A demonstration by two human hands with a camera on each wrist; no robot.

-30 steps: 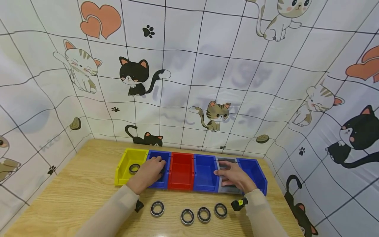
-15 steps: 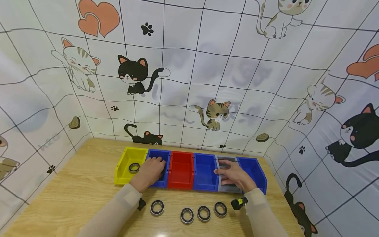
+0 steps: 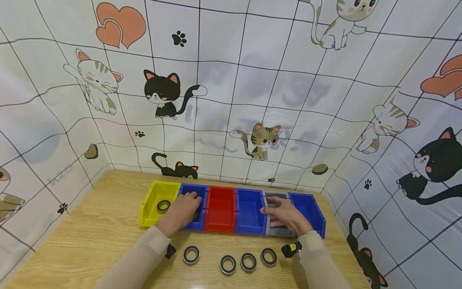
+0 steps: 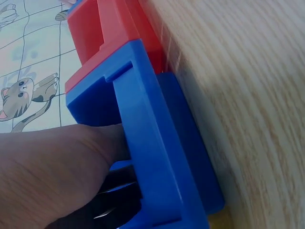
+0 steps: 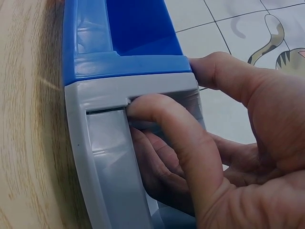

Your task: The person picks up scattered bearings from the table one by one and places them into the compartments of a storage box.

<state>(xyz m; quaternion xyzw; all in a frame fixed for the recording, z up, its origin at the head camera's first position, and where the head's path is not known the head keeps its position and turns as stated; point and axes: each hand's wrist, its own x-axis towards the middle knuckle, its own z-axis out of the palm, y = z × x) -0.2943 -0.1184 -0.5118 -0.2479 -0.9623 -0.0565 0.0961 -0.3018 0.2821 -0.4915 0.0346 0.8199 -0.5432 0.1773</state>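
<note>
My left hand (image 3: 184, 208) reaches down into the blue bin (image 4: 157, 157) beside the yellow one. The thumb goes in behind the front lip; the other fingertips are hidden. Dark shapes with shiny edges (image 4: 119, 205) show under the hand in the left wrist view; what they are and whether I hold them cannot be told. My right hand (image 3: 286, 214) is at the grey bin (image 5: 119, 167). Its thumb and index finger pinch the side wall where the grey bin meets a blue bin (image 3: 249, 210). The other fingers lie inside the grey bin.
A ring-shaped bearing (image 3: 163, 206) lies in the yellow bin (image 3: 148, 216). Several more bearings, such as one at left (image 3: 191, 255) and one at right (image 3: 268, 257), lie on the wooden table (image 3: 90, 224) before the row. A red bin (image 3: 220, 208) and another blue bin (image 3: 310, 210) complete it.
</note>
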